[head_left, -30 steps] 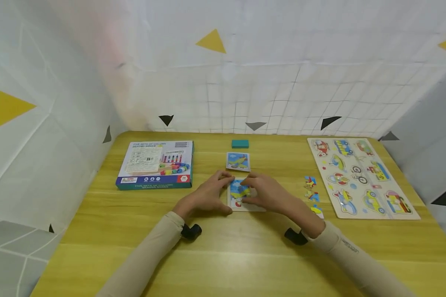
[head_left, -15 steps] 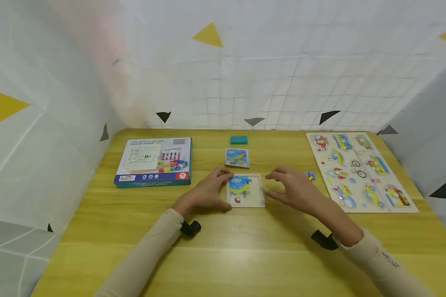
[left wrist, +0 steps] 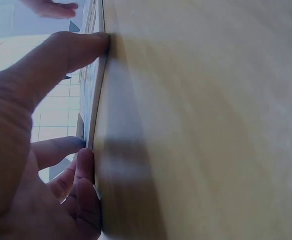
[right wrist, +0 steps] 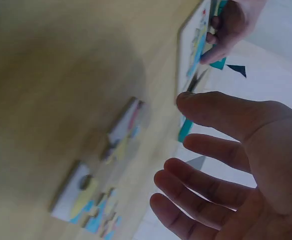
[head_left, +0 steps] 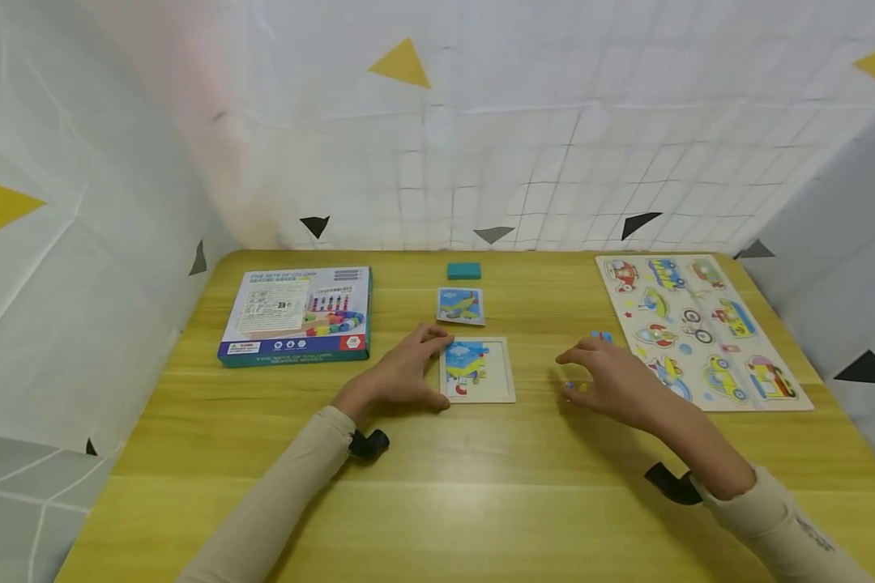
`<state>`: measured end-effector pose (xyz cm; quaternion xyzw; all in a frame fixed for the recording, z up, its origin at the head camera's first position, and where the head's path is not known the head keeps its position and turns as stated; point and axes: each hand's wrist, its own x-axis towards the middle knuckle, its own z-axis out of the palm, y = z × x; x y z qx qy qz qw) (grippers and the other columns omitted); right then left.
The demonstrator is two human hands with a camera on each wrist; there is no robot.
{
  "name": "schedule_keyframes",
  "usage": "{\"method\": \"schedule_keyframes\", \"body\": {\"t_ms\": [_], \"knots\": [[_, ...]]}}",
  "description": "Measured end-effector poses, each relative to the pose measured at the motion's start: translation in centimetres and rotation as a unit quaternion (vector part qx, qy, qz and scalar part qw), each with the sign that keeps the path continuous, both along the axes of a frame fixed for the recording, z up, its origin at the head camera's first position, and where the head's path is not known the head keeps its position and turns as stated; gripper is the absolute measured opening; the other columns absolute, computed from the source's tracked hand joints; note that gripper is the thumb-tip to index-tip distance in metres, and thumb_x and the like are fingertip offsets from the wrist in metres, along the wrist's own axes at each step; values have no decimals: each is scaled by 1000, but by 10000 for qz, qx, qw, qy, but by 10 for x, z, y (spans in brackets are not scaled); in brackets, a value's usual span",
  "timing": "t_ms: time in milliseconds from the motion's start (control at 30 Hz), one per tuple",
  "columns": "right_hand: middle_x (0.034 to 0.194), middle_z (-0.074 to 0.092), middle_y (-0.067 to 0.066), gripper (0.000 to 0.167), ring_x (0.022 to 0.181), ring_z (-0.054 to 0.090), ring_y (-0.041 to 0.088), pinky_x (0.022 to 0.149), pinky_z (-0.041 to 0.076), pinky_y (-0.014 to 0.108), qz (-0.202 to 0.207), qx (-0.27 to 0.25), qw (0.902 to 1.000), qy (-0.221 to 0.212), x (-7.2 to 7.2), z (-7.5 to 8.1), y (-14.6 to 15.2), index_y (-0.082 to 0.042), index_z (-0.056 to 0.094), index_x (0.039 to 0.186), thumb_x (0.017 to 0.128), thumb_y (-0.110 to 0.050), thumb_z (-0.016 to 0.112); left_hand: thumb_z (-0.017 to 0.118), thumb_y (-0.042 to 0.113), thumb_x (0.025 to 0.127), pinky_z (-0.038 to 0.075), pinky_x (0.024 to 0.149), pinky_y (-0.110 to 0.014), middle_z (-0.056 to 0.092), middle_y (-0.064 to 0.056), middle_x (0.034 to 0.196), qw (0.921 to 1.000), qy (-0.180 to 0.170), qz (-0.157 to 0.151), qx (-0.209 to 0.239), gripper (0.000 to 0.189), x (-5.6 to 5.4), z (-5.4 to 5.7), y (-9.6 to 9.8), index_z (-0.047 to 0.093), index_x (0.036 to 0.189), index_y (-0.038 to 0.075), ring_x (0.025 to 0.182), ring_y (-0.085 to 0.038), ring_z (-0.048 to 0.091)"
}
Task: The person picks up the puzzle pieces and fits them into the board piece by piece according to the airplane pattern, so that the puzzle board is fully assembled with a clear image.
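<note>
A small square jigsaw puzzle board [head_left: 497,382] lies flat on the table, its left part filled with blue, yellow and red pieces. My left hand [head_left: 396,374] holds the board by its left side, thumb at the near corner and a forefinger at the far one; the left wrist view shows this thumb [left wrist: 83,50] against the edge. Farther right, my right hand [head_left: 623,382] hovers just above the loose puzzle pieces [right wrist: 78,192], fingers apart and nothing between them. In the head view it partly covers those pieces. Behind the board sits a square airplane picture [head_left: 460,305].
A flat boxed bead set [head_left: 292,316] lies at the left. Near the table's back edge is a small teal block [head_left: 464,271]. On the right, a large wooden vehicle puzzle board [head_left: 700,332] lies beside the loose pieces. White patterned sheets [head_left: 510,121] surround the table.
My right hand has left the jigsaw puzzle board and moved right, over the loose pieces. My left hand has stayed on the board's left side. The view has shifted slightly.
</note>
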<state>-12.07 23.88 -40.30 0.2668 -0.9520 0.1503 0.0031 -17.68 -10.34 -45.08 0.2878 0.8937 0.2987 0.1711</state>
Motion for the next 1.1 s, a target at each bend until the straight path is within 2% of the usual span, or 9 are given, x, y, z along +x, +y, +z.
{"method": "schedule_keyframes", "body": {"t_ms": [267,500,633,867,1100], "knots": [[101,66,10,38,88,63,27,73,54,44,148,252,9996,-10,1,-11,6,-2,73,108,75,-15,87,88,40,72,31,113,-38,30,0,152,10000,35,-18,19,103,0,-1,-1,36,156,15,134,-17,35],[89,61,4,29,73,54,15,64,49,36,134,254,9995,-142,-4,-11,9,-8,75,100,74,-13,87,88,40,72,31,113,-39,30,0,153,10000,30,1,62,102,-2,3,-1,36,156,14,134,-18,35],[87,60,0,25,73,53,13,64,48,34,67,182,9994,-288,-5,-11,10,-11,75,97,75,-11,87,89,39,71,31,113,-38,29,-1,153,9999,43,4,137,103,-3,6,1,36,156,14,134,-18,35],[83,59,-2,21,76,59,15,65,51,34,177,31,9990,-404,-5,-15,7,-11,76,93,75,-8,86,89,39,71,31,113,-39,29,0,152,10000,-64,38,57,103,-2,2,0,36,156,15,134,-17,35],[84,59,-1,23,76,57,16,65,50,37,-22,0,9992,-402,-4,-19,5,-13,73,91,73,-11,87,88,40,71,33,112,-38,30,2,152,9999,-100,62,35,102,0,0,-1,36,156,17,132,-16,36]]}}
